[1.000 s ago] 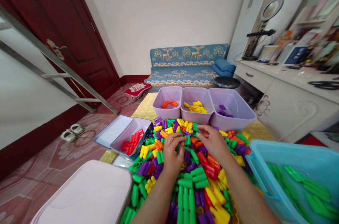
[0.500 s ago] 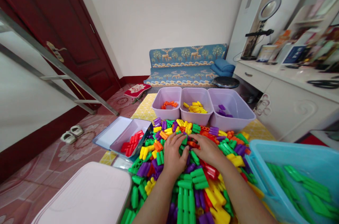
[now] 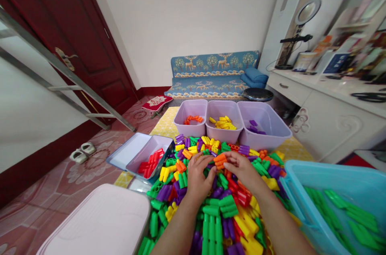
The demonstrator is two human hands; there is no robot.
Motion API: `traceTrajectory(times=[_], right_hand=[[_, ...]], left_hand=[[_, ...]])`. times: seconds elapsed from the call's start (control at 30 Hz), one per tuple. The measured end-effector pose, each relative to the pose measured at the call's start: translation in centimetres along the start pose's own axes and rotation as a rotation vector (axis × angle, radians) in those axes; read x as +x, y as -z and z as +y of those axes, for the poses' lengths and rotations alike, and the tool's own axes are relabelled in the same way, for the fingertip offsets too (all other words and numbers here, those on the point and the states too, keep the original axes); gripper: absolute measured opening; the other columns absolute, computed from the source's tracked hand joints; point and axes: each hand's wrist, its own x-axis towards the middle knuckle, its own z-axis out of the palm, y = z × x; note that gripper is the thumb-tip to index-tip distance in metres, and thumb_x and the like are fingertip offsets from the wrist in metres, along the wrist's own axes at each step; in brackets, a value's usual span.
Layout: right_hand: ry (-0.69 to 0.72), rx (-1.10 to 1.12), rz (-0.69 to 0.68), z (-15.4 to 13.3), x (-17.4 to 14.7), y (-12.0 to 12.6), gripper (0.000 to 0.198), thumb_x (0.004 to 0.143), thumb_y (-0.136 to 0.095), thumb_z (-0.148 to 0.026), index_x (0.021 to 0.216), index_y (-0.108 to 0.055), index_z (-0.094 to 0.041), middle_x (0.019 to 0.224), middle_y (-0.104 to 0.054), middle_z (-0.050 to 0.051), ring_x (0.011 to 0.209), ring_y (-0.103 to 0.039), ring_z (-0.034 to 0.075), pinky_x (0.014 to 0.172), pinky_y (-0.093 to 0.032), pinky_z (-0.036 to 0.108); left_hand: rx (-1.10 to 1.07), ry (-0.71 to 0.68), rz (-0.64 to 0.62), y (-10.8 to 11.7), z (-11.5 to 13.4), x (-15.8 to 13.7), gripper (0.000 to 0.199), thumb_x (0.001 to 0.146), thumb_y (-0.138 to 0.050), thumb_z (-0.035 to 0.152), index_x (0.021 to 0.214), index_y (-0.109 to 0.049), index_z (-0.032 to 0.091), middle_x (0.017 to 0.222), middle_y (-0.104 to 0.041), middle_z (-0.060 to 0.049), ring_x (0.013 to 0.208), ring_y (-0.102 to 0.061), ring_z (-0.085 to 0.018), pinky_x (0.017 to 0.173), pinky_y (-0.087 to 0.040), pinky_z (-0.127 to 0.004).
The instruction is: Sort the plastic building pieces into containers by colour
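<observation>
My right hand [image 3: 243, 170] pinches an orange plastic building block [image 3: 220, 160] made of joined tubes, raised a little above a mixed pile. Just left of that block, my left hand [image 3: 199, 175] rests over the pile with its thumb apart from its fingers and holds nothing I can see. Around both hands lie many loose pieces in green, purple, yellow, red and orange. Nearest to me in the pile is a long green block [image 3: 212, 231], and a yellow block [image 3: 245, 223] lies below my right wrist.
Three lilac bins along the far side hold orange pieces [image 3: 193, 119], yellow pieces [image 3: 223, 123] and purple pieces [image 3: 255, 127]. At left, an open tin [image 3: 137, 165] contains red pieces, beside a pale pink lid [image 3: 99, 223]. A blue tub [image 3: 334, 170] with green pieces stands at right.
My right hand has taken hold of an orange block and lifted it slightly from the pile. My left hand has stayed almost in place.
</observation>
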Motion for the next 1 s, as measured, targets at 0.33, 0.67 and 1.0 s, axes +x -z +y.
traceTrajectory(times=[0.33, 0.67, 1.0], right_hand=[[0.002, -0.007, 0.014, 0.3, -0.6, -0.8, 0.025, 0.072, -0.07, -0.032, 0.092, -0.063, -0.018, 0.095, -0.072, 0.006, 0.088, -0.068, 0.021, 0.084, -0.051, 0.036], [-0.117, 0.181, 0.217, 0.4, -1.3, -0.1, 0.043, 0.071, -0.071, -0.052, 0.095, -0.066, -0.017, 0.071, -0.069, 0.004, 0.06, -0.062, 0.016, 0.057, -0.048, 0.027], [-0.082, -0.03, 0.142, 1.0, -1.2, -0.7, 0.04, 0.07, -0.071, -0.046, 0.096, -0.07, -0.016, 0.076, -0.072, 0.004, 0.063, -0.064, 0.018, 0.06, -0.051, 0.03]], left_hand=[[-0.067, 0.006, 0.012, 0.0, 0.2, 0.1, 0.021, 0.08, -0.069, 0.029, 0.101, -0.07, 0.027, 0.104, -0.072, -0.003, 0.115, -0.054, -0.026, 0.102, -0.039, -0.049], [-0.135, 0.1, 0.085, -0.1, -0.1, 0.0, 0.014, 0.086, -0.058, 0.024, 0.086, -0.072, 0.023, 0.094, -0.072, -0.004, 0.11, -0.057, -0.026, 0.098, -0.042, -0.047], [-0.132, 0.104, 0.06, -0.1, 0.0, -0.1, 0.022, 0.078, -0.071, 0.032, 0.099, -0.071, 0.024, 0.101, -0.07, -0.006, 0.111, -0.056, -0.027, 0.097, -0.043, -0.046]])
